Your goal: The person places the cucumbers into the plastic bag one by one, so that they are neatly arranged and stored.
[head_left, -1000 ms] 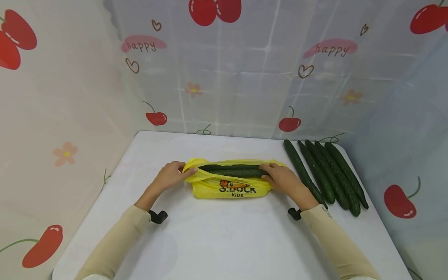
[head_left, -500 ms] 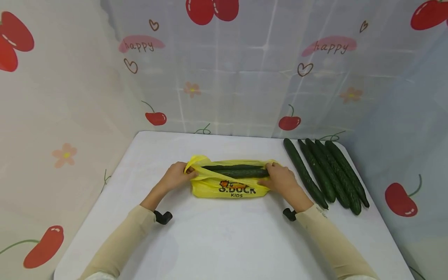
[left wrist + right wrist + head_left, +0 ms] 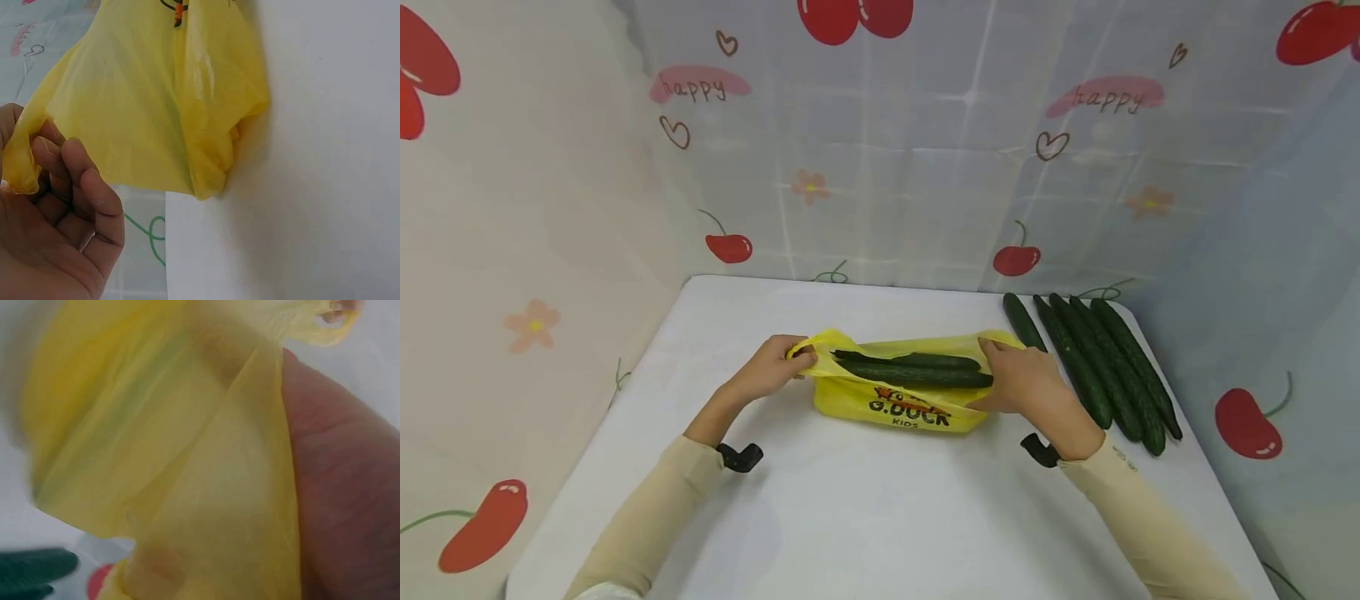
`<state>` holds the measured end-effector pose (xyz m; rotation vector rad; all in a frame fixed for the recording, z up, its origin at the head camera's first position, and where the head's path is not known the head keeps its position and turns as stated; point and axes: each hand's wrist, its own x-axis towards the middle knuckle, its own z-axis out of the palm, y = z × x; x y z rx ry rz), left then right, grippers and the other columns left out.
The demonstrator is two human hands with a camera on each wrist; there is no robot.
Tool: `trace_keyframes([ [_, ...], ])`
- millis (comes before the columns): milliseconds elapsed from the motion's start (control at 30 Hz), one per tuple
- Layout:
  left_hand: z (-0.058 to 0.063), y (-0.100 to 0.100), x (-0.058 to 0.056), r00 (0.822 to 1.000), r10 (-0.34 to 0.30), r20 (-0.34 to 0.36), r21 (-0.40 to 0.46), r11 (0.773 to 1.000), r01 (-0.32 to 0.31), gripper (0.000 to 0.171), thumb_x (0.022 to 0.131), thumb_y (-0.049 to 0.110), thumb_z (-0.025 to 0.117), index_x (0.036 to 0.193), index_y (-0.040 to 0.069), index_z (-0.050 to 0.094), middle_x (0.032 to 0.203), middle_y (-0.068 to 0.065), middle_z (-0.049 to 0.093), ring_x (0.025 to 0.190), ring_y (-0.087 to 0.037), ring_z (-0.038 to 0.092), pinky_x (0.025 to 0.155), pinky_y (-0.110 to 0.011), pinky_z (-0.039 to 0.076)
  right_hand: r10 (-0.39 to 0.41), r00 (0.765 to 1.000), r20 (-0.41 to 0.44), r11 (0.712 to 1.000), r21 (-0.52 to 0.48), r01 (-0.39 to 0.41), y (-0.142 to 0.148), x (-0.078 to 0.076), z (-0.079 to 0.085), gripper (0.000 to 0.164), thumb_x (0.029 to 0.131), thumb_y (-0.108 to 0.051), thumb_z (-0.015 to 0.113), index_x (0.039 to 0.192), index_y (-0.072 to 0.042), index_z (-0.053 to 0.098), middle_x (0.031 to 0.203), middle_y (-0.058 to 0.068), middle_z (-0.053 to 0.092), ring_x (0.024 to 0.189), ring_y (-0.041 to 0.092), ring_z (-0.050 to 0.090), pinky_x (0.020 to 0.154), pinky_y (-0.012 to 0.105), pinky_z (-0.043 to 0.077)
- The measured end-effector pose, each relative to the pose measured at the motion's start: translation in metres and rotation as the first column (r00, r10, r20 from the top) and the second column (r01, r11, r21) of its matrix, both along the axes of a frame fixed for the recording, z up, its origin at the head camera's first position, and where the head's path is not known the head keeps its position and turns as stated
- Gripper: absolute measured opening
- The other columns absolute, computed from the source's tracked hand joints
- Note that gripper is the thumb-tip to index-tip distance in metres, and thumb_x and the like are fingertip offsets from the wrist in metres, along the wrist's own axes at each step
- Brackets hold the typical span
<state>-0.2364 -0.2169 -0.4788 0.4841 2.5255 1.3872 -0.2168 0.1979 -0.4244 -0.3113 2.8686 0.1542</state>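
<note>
A yellow plastic bag [image 3: 857, 402] with a printed duck logo lies mid-table, its mouth spread wide. Two cucumbers [image 3: 917, 375] show side by side inside it. My left hand [image 3: 772, 367] pinches the bag's left handle; in the left wrist view the film is bunched between thumb and curled fingers [image 3: 94, 187]. My right hand [image 3: 1026, 383] holds the right end of the mouth, fingers at the back edge and thumb toward the front. In the right wrist view yellow film covers part of that hand, and its fingertips show only dimly through it.
Several loose cucumbers [image 3: 1101, 367] lie side by side at the right of the white table [image 3: 880, 517], close behind my right hand. A curtain [image 3: 880, 167] printed with cherries hangs around the table's back and sides.
My right hand has shifted right, drawing the bag's right end outward. My left hand has moved slightly left with the handle. The mouth is wider, and more of the cucumbers inside shows.
</note>
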Motion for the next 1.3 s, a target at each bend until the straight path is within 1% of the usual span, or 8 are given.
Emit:
trace_keyframes([
  [233, 0.011, 0.003, 0.002, 0.999, 0.023, 0.047, 0.146, 0.989, -0.030, 0.022, 0.108, 0.020, 0.057, 0.098, 0.002, 0.065, 0.085, -0.003, 0.058, 0.083, -0.018, 0.057, 0.080, -0.032, 0.056, 0.022, 1.000, -0.011, 1.000, 0.019, -0.022, 0.001, 0.006, 0.036, 0.127, 0.075, -0.074, 0.084, 0.170, -0.012, 0.029, 0.169, 0.018, 0.045, 0.080, 0.032, 0.068, 0.060, 0.040, 0.053],
  [433, 0.007, 0.006, 0.005, 0.994, 0.039, 0.103, 0.168, 0.984, -0.056, 0.024, 0.107, 0.020, 0.056, 0.108, -0.001, 0.067, 0.091, -0.001, 0.063, 0.087, -0.018, 0.060, 0.081, -0.025, 0.057, 0.077, 0.997, -0.016, 0.997, -0.025, -0.077, 0.006, 0.011, 0.028, 0.117, 0.080, -0.066, 0.085, 0.170, -0.013, 0.032, 0.169, 0.019, 0.046, 0.070, 0.027, 0.066, 0.059, 0.038, 0.053],
  [567, 0.006, 0.006, 0.006, 0.992, 0.057, 0.111, 0.163, 0.984, -0.075, 0.027, 0.107, 0.020, 0.057, 0.114, -0.003, 0.068, 0.095, -0.002, 0.066, 0.088, -0.019, 0.062, 0.082, -0.024, 0.057, 0.124, 0.982, -0.139, 0.982, -0.128, -0.142, 0.016, 0.017, 0.023, 0.092, 0.086, -0.058, 0.085, 0.161, -0.015, 0.050, 0.157, 0.018, 0.060, 0.093, 0.033, 0.076, 0.060, 0.040, 0.055],
  [800, 0.009, 0.006, 0.010, 0.988, 0.070, 0.137, 0.150, 0.985, -0.091, 0.029, 0.106, 0.024, 0.058, 0.113, -0.002, 0.070, 0.097, -0.002, 0.067, 0.089, -0.021, 0.063, 0.084, -0.025, 0.057, 0.035, 0.831, -0.555, 0.863, -0.403, -0.306, 0.050, 0.018, 0.018, 0.041, 0.101, -0.032, 0.076, 0.137, -0.013, 0.071, 0.124, 0.013, 0.077, 0.104, 0.032, 0.072, 0.071, 0.050, 0.059],
  [900, 0.009, 0.005, 0.010, 0.987, 0.076, 0.144, 0.132, 0.987, -0.096, 0.030, 0.105, 0.023, 0.058, 0.109, -0.004, 0.070, 0.093, -0.001, 0.068, 0.089, -0.021, 0.063, 0.085, -0.027, 0.056, -0.070, 0.785, -0.616, 0.796, -0.509, -0.328, 0.070, 0.014, 0.012, 0.032, 0.105, -0.018, 0.068, 0.136, -0.009, 0.071, 0.118, 0.015, 0.076, 0.095, 0.032, 0.069, 0.075, 0.051, 0.056],
  [1000, 0.010, 0.003, 0.010, 0.983, 0.099, 0.153, 0.127, 0.985, -0.119, 0.036, 0.105, 0.023, 0.057, 0.115, -0.008, 0.070, 0.092, 0.000, 0.069, 0.088, -0.020, 0.064, 0.086, -0.028, 0.055, -0.165, 0.806, -0.569, 0.763, -0.591, -0.261, 0.092, 0.006, -0.002, 0.028, 0.108, -0.016, 0.063, 0.133, -0.006, 0.072, 0.108, 0.016, 0.075, 0.083, 0.030, 0.066, 0.071, 0.045, 0.051],
  [1167, 0.013, 0.002, 0.009, 0.978, 0.125, 0.168, 0.129, 0.981, -0.148, 0.047, 0.108, 0.026, 0.056, 0.135, -0.011, 0.064, 0.098, -0.001, 0.070, 0.090, -0.021, 0.064, 0.089, -0.027, 0.054, -0.260, 0.899, -0.351, 0.776, -0.631, -0.022, 0.127, -0.004, -0.038, 0.037, 0.109, -0.032, 0.063, 0.132, -0.004, 0.070, 0.116, 0.021, 0.076, 0.097, 0.037, 0.071, 0.076, 0.052, 0.057],
  [1300, 0.015, 0.002, 0.010, 0.978, 0.118, 0.173, 0.113, 0.984, -0.139, 0.049, 0.109, 0.027, 0.055, 0.139, -0.011, 0.062, 0.103, -0.004, 0.070, 0.091, -0.021, 0.064, 0.090, -0.026, 0.054, -0.297, 0.921, -0.252, 0.788, -0.610, 0.087, 0.144, -0.006, -0.067, 0.044, 0.107, -0.036, 0.066, 0.133, -0.001, 0.069, 0.118, 0.025, 0.076, 0.103, 0.043, 0.072, 0.080, 0.060, 0.058],
])
